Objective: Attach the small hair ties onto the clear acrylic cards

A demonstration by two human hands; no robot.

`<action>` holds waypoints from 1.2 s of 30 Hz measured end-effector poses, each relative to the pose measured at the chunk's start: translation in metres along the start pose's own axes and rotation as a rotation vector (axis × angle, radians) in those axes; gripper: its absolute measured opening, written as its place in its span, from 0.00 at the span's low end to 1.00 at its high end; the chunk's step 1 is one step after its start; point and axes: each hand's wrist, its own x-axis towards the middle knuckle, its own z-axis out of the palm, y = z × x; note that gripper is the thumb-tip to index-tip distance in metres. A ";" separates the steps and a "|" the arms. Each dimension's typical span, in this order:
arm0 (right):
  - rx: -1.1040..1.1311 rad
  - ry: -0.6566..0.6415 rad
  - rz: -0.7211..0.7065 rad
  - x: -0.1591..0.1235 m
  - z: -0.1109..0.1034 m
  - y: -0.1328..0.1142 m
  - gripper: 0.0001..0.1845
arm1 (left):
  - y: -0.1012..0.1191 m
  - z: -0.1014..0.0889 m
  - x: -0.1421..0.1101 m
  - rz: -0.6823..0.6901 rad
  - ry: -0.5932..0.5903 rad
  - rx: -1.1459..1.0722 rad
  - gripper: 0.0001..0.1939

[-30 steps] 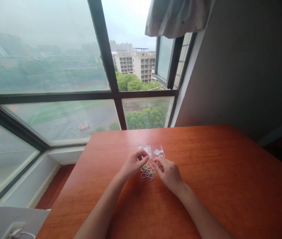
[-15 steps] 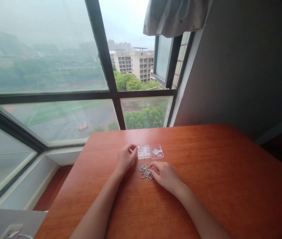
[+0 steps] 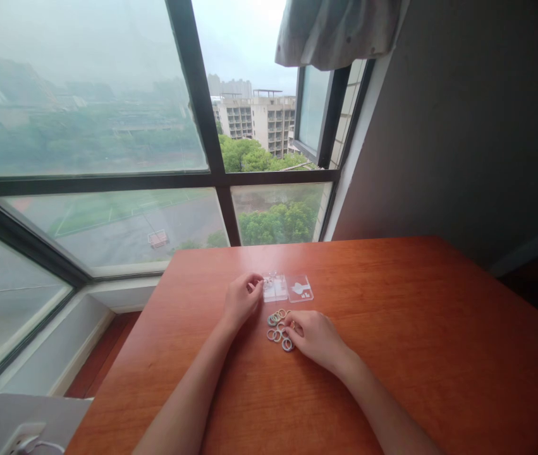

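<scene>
A small clear plastic box lies opened flat on the wooden table: its left half and its right half side by side. My left hand rests at the left edge of the box, fingers curled and pinching at its rim. Just in front of the box lies a loose heap of several small coloured elastic rings. My right hand lies on the right side of that heap, fingertips curled onto the rings; whether it holds one is hidden.
The table stands against a large window with dark frames, a low sill to the left. A grey wall rises on the right, with a curtain hanging at the top. A white plug and cable sit at the lower left.
My left hand went from the ring heap to the box's left edge. My right hand drew back toward me over the rings, and the heap spread slightly nearer.
</scene>
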 end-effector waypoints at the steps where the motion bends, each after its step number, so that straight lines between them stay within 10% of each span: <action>1: 0.007 -0.009 -0.005 0.000 0.000 0.000 0.06 | 0.000 0.000 0.000 0.005 -0.002 -0.003 0.08; 36: 0.208 0.238 0.134 0.008 0.004 0.011 0.11 | 0.030 -0.011 -0.012 0.081 -0.056 -0.091 0.09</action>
